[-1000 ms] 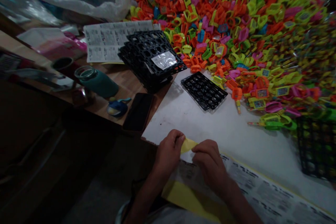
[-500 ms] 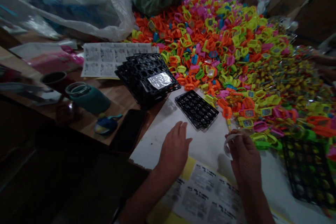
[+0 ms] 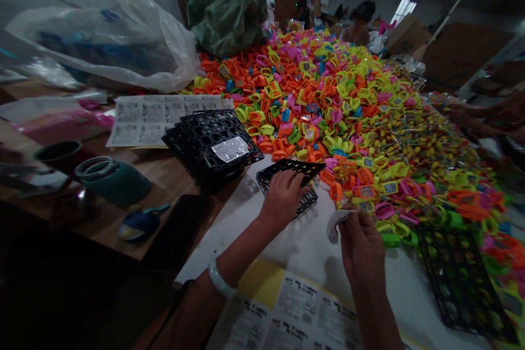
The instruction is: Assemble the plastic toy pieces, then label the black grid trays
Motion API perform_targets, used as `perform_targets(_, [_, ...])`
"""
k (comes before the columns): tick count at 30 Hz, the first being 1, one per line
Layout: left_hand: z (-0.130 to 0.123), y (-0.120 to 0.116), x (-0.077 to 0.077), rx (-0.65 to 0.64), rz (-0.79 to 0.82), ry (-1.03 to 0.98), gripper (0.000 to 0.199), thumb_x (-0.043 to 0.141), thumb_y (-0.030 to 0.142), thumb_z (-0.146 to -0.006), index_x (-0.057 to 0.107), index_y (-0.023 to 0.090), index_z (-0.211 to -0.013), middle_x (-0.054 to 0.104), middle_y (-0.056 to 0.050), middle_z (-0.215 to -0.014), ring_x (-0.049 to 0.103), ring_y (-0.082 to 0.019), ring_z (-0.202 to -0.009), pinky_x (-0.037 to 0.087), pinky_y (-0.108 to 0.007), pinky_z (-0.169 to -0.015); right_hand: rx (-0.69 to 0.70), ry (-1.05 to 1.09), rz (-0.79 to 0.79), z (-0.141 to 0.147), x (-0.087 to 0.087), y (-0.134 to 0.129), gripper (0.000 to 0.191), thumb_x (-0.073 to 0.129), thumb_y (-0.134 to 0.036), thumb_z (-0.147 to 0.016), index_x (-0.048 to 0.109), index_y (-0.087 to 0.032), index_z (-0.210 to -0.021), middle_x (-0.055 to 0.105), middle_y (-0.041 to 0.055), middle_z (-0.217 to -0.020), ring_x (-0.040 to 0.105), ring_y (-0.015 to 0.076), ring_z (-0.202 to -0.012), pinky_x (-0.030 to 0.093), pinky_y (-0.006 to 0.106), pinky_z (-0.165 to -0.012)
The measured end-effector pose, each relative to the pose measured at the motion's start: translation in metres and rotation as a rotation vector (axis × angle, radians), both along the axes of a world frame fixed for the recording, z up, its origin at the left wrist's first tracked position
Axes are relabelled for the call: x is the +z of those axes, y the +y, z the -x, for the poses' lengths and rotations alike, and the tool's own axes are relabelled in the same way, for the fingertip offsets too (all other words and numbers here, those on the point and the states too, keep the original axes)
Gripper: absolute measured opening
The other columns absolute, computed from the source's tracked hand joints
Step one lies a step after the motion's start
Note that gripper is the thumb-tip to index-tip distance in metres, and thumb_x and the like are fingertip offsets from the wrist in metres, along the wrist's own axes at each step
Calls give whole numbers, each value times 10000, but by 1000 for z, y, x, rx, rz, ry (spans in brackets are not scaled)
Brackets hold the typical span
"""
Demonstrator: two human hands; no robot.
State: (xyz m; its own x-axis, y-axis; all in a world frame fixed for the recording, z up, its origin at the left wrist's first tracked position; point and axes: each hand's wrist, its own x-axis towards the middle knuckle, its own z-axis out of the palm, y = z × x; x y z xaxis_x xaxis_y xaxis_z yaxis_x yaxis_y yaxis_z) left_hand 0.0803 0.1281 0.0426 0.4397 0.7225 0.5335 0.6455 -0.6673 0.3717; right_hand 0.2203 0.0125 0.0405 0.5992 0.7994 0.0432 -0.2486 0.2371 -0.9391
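Observation:
My left hand [image 3: 282,201] is closed on a black plastic grid tray [image 3: 310,168], which is tilted up off another black tray [image 3: 308,205] on the white board. In my right hand [image 3: 363,243], a curled white sticker [image 3: 333,225] is pinched between thumb and fingers. Below both hands lies a sheet of printed labels [image 3: 295,306] with a yellow bare patch where its backing shows. Left of my left hand stands a stack of similar black trays [image 3: 197,145]; its top one bears a silvery label [image 3: 230,149].
A large heap of colourful plastic toy watches [image 3: 295,104] covers the back and right. Another black tray [image 3: 459,279] lies at right. On the left are a teal jar [image 3: 117,183], a dark phone [image 3: 176,232] and a blue toy [image 3: 139,224]. Other people's arms [image 3: 488,117] show far right.
My left hand has reached forward and taken hold of the upper black tray, raising its edge. My right hand still holds the sticker. The camera view has tilted up.

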Motion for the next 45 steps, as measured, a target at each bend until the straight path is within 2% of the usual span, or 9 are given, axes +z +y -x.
perform_targets(4, [22,13,47,142,-48,-355,341,327,385,-931,569,152,-989,627,-100,-966,566,-193,-948,426,-316,-879,45,-94,-111,-1,12,7,164,648,-347,-779,563,-219,-835,575,10,-879,550,131,-782,471,277,-698])
perform_targets(7, [35,7,62,165,189,-504,369,322,445,-918,558,180,-816,608,-32,-800,584,-140,-712,445,-247,-690,98,-199,-129,2,22,8,152,647,-327,-784,559,-216,-841,569,4,-864,525,116,-740,436,248,-652])
perform_targets(10, [42,-8,51,80,631,-559,443,345,534,-880,537,180,-692,558,19,-601,507,-104,-452,367,-231,-465,213,-320,-20,6,29,8,161,633,-340,-796,559,-214,-863,556,-10,-806,488,102,-668,396,224,-584])
perform_targets(12, [45,-18,35,56,837,-611,466,374,572,-848,538,172,-674,552,18,-571,496,-107,-420,343,-232,-420,328,-417,74,11,29,9,170,608,-361,-811,555,-209,-866,540,-18,-762,468,103,-642,377,223,-562])
perform_targets(17, [50,-27,4,6,1080,-777,488,437,613,-792,557,146,-715,577,-10,-636,510,-113,-473,397,-236,-442,490,-678,159,24,23,21,122,520,-328,-852,541,-208,-839,540,-22,-750,479,123,-679,376,243,-610])
perform_targets(20, [49,-21,1,-30,1109,-810,497,441,623,-784,556,142,-729,572,-8,-653,498,-112,-513,414,-240,-478,505,-824,134,29,23,36,91,516,-288,-844,542,-209,-810,554,-20,-750,483,131,-690,367,253,-631])
perform_targets(29, [35,-6,2,-48,984,-699,488,369,587,-834,549,159,-682,549,14,-645,480,-134,-618,376,-249,-564,530,-1177,68,27,24,81,60,543,-193,-837,549,-204,-778,599,-7,-761,506,157,-756,328,300,-743])
perform_targets(39, [28,-5,-1,-5,957,-735,468,377,579,-831,528,166,-672,524,8,-639,459,-140,-636,381,-248,-578,441,-1421,46,30,17,88,56,553,-186,-847,543,-201,-794,611,-14,-805,524,168,-836,274,341,-826])
perform_targets(45, [25,-8,2,10,973,-785,452,394,559,-839,555,157,-708,525,12,-641,454,-130,-617,387,-240,-568,325,-1424,5,33,13,80,119,587,-229,-821,541,-198,-926,591,43,-987,504,202,-1002,297,363,-892])
